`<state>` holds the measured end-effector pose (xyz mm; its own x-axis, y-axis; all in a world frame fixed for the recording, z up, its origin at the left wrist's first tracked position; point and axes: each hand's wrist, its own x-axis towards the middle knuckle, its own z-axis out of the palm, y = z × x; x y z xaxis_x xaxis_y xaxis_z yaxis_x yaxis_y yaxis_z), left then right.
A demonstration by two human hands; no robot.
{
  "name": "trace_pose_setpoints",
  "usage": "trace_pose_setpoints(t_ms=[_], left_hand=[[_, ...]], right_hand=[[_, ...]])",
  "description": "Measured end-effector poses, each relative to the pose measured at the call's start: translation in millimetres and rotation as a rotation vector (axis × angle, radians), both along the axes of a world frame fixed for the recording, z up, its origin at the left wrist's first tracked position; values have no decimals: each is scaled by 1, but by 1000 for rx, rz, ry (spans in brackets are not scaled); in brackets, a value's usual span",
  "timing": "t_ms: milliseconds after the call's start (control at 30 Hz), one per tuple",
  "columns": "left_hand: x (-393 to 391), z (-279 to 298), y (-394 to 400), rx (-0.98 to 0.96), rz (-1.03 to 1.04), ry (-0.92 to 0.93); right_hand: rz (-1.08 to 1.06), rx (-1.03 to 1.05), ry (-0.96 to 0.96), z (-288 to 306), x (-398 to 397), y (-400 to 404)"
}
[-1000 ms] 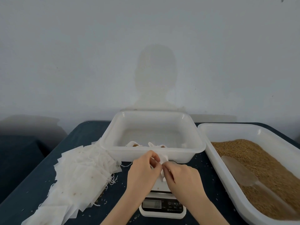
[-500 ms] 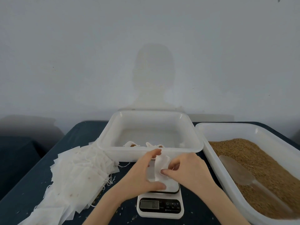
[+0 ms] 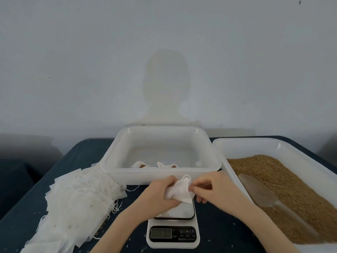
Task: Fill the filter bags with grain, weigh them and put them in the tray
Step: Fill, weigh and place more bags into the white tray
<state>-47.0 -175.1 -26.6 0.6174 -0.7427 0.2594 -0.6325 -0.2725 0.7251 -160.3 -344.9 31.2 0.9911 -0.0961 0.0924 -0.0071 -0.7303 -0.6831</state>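
Since 0.5 s ago: bag (image 3: 179, 190) now spread wider btwn both hands, above scale (image 3: 173, 232). Left hand (image 3: 160, 193) grips its 9 o'clock side, right hand (image 3: 206, 187) pinches 3 o'clock edge. Looks like opening for grain (image 3: 284, 189); tray (image 3: 164, 177) at 12.

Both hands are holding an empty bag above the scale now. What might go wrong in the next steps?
1. The filter bag is limp and crumpled between the left hand and right hand; if its mouth is not opened well, grain may spill onto the scale.
2. The scoop lies in the grain tray; reaching for it leaves one hand on the bag.
3. Loose strings from the bag pile could snag.
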Motion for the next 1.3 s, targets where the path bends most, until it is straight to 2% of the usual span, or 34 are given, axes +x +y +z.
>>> trace_pose_setpoints(t_ms=[100, 167, 200, 267, 333, 367, 467, 600, 700, 800, 867, 933, 1033, 1100, 1200, 1300], left_hand=[[0, 4, -5, 26, -20, 18], [0, 8, -10, 62, -17, -20], [1, 11, -13, 71, -16, -42], [1, 17, -20, 79, -27, -76], [0, 21, -29, 101, -47, -102], [-1, 22, -34, 116, -46, -119], [-7, 24, -50, 150, -32, -146], [-19, 21, -70, 152, -63, -132], [-25, 20, -79, 167, -58, -157], [-29, 19, -83, 166, -77, -132], [-29, 19, -83, 183, -60, -185], [-28, 17, -83, 199, -51, -212], [-24, 14, -82, 187, -67, -121], [-20, 11, -82, 168, -71, -93], [-20, 8, -83, 151, -81, -88], [-22, 6, -84, 149, -101, -77]], right_hand=[[-18, 24, -42, 9, -10, -14], [-119, 7, -95, 16, -19, -34], [-197, -49, -120, 18, -24, -48], [-365, -308, -97, 19, -36, -83], [-483, -546, 70, 14, -51, -123], [-500, -594, 199, 8, -59, -141], [-419, -666, 560, -18, -81, -180], [-315, -613, 714, -39, -95, -191], [-302, -571, 671, -41, -95, -195], [-347, -634, 584, -36, -96, -204], [-372, -681, 538, -30, -95, -213], [-388, -784, 493, -25, -95, -223], [-383, -1053, 421, -19, -96, -238], [-377, -1135, 431, -14, -97, -246], [-324, -1065, 458, -13, -95, -249], [-260, -837, 439, -20, -91, -243]])
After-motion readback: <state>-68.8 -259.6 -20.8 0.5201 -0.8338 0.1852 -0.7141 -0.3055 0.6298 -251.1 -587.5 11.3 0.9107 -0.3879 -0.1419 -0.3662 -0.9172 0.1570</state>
